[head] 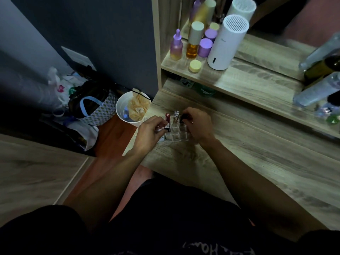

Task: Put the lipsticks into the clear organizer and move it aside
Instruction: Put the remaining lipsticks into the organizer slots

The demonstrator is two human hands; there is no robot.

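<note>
A clear organizer [175, 135] with a grid of small cells sits near the left end of the wooden desk. A dark red lipstick [167, 117] and a silver lipstick [176, 116] stand upright in its back row. My left hand [150, 133] is at the organizer's left side, fingers closed on a red and silver lipstick [166, 127] held over a cell. My right hand [198, 124] is at the right side, pinching a black lipstick [182, 119] at the back right cell.
A shelf [239, 80] above the desk carries purple and amber bottles [192, 45] and a white cylinder [227, 43]. Clear bottles [316, 89] lie at the right. Left of the desk, on the floor, stand a white bin [122, 110] and bags [92, 107].
</note>
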